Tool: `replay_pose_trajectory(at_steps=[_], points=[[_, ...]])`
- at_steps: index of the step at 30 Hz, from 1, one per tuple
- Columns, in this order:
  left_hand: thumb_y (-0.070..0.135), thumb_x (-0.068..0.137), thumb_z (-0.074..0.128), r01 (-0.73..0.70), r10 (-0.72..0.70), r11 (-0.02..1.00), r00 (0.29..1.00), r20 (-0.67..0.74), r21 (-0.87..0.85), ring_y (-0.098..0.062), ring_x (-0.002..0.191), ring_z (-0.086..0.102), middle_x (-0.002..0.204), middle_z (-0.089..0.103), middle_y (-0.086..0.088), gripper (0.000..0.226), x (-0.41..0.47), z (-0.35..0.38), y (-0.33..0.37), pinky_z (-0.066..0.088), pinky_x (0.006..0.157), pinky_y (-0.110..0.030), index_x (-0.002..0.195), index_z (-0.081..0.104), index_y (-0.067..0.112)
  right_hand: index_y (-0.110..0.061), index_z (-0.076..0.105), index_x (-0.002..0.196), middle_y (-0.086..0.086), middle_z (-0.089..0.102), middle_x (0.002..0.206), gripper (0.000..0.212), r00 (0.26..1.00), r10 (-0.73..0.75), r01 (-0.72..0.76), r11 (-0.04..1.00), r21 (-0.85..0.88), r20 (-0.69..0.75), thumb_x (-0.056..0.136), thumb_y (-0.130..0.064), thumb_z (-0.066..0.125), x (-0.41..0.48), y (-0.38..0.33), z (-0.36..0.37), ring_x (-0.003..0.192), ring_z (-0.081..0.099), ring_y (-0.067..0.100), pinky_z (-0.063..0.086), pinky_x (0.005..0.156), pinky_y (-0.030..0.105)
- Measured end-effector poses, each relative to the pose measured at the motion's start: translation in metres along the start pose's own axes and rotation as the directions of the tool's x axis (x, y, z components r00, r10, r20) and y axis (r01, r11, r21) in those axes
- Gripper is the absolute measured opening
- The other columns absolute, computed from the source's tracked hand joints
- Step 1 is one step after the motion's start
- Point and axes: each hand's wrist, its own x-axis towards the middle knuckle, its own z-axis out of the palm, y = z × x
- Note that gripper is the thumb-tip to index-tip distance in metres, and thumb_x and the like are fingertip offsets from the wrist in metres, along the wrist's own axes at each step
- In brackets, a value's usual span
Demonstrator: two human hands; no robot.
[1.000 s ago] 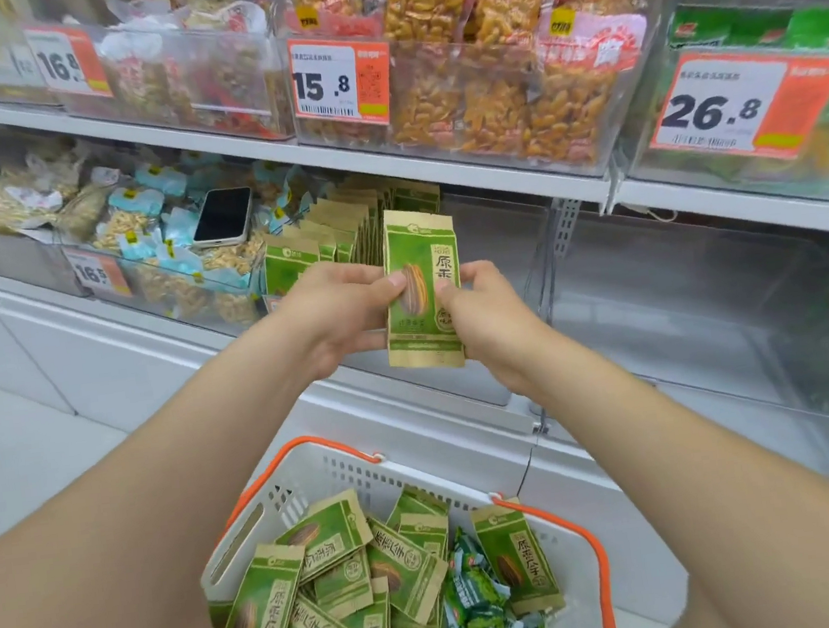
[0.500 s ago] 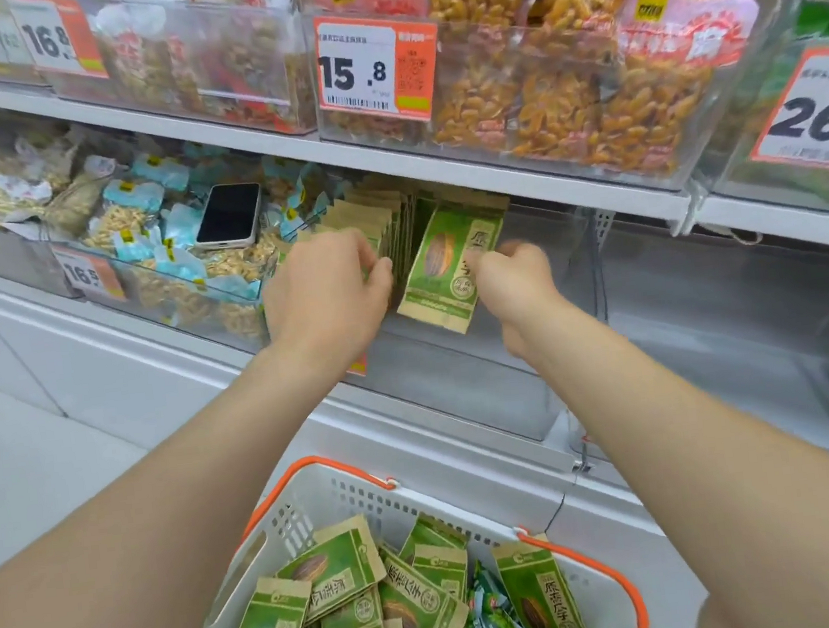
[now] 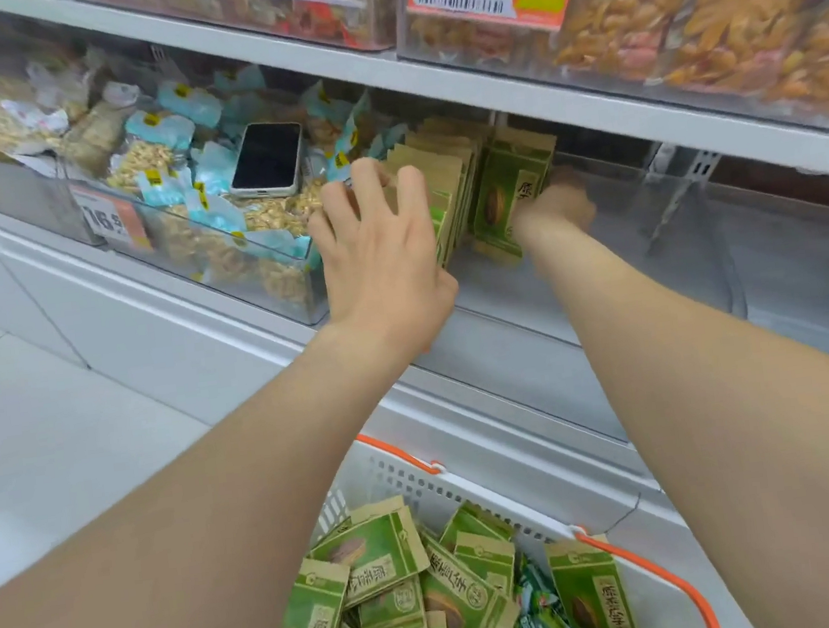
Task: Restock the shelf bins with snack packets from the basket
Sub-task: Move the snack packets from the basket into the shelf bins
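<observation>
Beside the phone (image 3: 266, 159) that lies on the neighbouring bin of pale blue nut packs, to its right, a clear shelf bin (image 3: 618, 259) holds a row of green snack packets (image 3: 444, 181) standing on edge. The left hand (image 3: 380, 255) lies flat against the near face of that row, fingers spread and clamped on nothing, bracing it upright. Further right of the phone, the right hand (image 3: 552, 205) is pinched on one green packet (image 3: 508, 200), which stands upright just beside the row with a narrow gap between them; its foot seems to touch the bin floor, though blur makes that uncertain. Doing this step well probably means sliding the packet flush against the row before the pinch opens, keeping its printed face forward, while the left palm stops the row toppling. Well below the phone, the basket (image 3: 691, 587) is still heaped with green packets, so much restocking appears to remain.
</observation>
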Motion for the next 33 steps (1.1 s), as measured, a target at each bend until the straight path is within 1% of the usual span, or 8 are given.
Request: replay_pose_trajectory(at_steps=[10, 16, 18, 20, 23, 27, 29, 33], points=[[0.036, 0.063, 0.082, 0.021, -0.021, 0.999, 1.0, 0.014, -0.041, -0.037, 0.114, 0.041, 0.135, 0.038, -0.011, 0.068, 0.002, 0.002, -0.001, 0.038, 0.096, -0.048, 0.118, 0.045, 0.021, -0.004, 0.043, 0.147, 0.014, 0.053, 0.145, 0.057, 0.998, -0.032, 0.028, 0.997, -0.071, -0.058, 0.101, -0.028, 0.065, 0.014, 0.003, 0.016, 0.137, 0.048, 0.032, 0.048, 0.104, 0.04], [0.036, 0.064, 0.084, 0.004, -0.004, 1.0, 1.0, -0.008, -0.029, -0.037, 0.113, 0.042, 0.134, 0.04, -0.011, 0.071, 0.0, -0.005, 0.003, 0.039, 0.092, -0.047, 0.121, 0.046, 0.019, -0.004, 0.051, 0.145, 0.014, 0.053, 0.148, 0.063, 0.993, 0.033, -0.03, 0.999, -0.023, 0.118, 0.091, -0.03, 0.071, -0.003, 0.002, 0.0, 0.127, 0.059, 0.031, 0.057, 0.097, 0.039], [0.034, 0.065, 0.086, -0.026, 0.025, 0.999, 0.999, -0.032, -0.044, -0.036, 0.111, 0.043, 0.13, 0.042, -0.011, 0.07, -0.001, -0.012, 0.005, 0.04, 0.088, -0.046, 0.121, 0.047, 0.018, -0.007, 0.065, 0.122, 0.015, 0.066, 0.127, 0.043, 0.984, -0.05, 0.054, 0.998, -0.021, 0.172, 0.087, -0.032, 0.062, -0.024, 0.001, -0.014, 0.111, 0.066, 0.034, 0.058, 0.093, 0.042], [0.029, 0.067, 0.086, -0.081, 0.076, 0.994, 0.995, -0.064, -0.079, -0.036, 0.108, 0.045, 0.122, 0.046, -0.01, 0.063, -0.002, -0.021, 0.006, 0.043, 0.085, -0.048, 0.116, 0.048, 0.016, -0.008, 0.065, 0.104, 0.013, 0.067, 0.107, 0.034, 0.95, -0.27, 0.28, 0.959, -0.048, 0.154, 0.085, -0.033, 0.051, -0.05, 0.002, -0.03, 0.101, 0.064, 0.037, 0.056, 0.089, 0.043], [0.022, 0.076, 0.077, -0.176, 0.167, 0.975, 0.983, -0.072, -0.138, -0.035, 0.103, 0.049, 0.106, 0.056, -0.008, 0.038, -0.006, -0.037, 0.01, 0.044, 0.081, -0.048, 0.101, 0.049, 0.017, -0.013, 0.068, 0.101, 0.01, 0.071, 0.103, 0.025, 0.782, -0.592, 0.603, 0.798, 0.007, 0.195, 0.091, -0.019, 0.046, -0.096, 0.01, -0.057, 0.101, 0.063, 0.033, 0.052, 0.086, 0.037], [0.03, 0.087, 0.067, -0.201, 0.219, 0.969, 0.969, 0.119, -0.144, -0.039, 0.093, 0.061, 0.09, 0.067, -0.008, 0.014, -0.022, -0.05, 0.013, 0.044, 0.07, -0.041, 0.091, 0.062, 0.018, -0.018, 0.062, 0.098, 0.012, 0.07, 0.098, 0.025, 0.579, -0.739, 0.793, 0.608, -0.029, 0.343, 0.088, -0.025, 0.041, -0.154, 0.032, -0.085, 0.095, 0.065, 0.039, 0.055, 0.076, 0.044], [0.034, 0.085, 0.069, -0.197, 0.245, 0.964, 0.918, 0.313, -0.176, -0.036, 0.092, 0.065, 0.09, 0.067, -0.003, 0.012, -0.037, -0.053, 0.016, 0.049, 0.068, -0.038, 0.087, 0.062, 0.025, -0.018, 0.061, 0.099, 0.012, 0.065, 0.092, 0.022, 0.579, -0.69, 0.801, 0.581, -0.146, 0.435, 0.09, -0.029, 0.045, -0.177, 0.049, -0.096, 0.085, 0.062, 0.038, 0.05, 0.066, 0.039], [0.032, 0.083, 0.066, -0.302, 0.381, 0.925, 0.718, 0.582, -0.232, -0.032, 0.088, 0.065, 0.078, 0.058, 0.003, 0.021, -0.076, -0.046, 0.03, 0.045, 0.064, -0.035, 0.07, 0.049, 0.03, -0.023, 0.045, 0.078, 0.003, 0.048, 0.076, 0.017, 0.548, -0.539, 0.807, 0.542, -0.235, 0.64, 0.092, -0.03, 0.05, -0.211, 0.081, -0.109, 0.08, 0.055, 0.033, 0.038, 0.06, 0.032]])
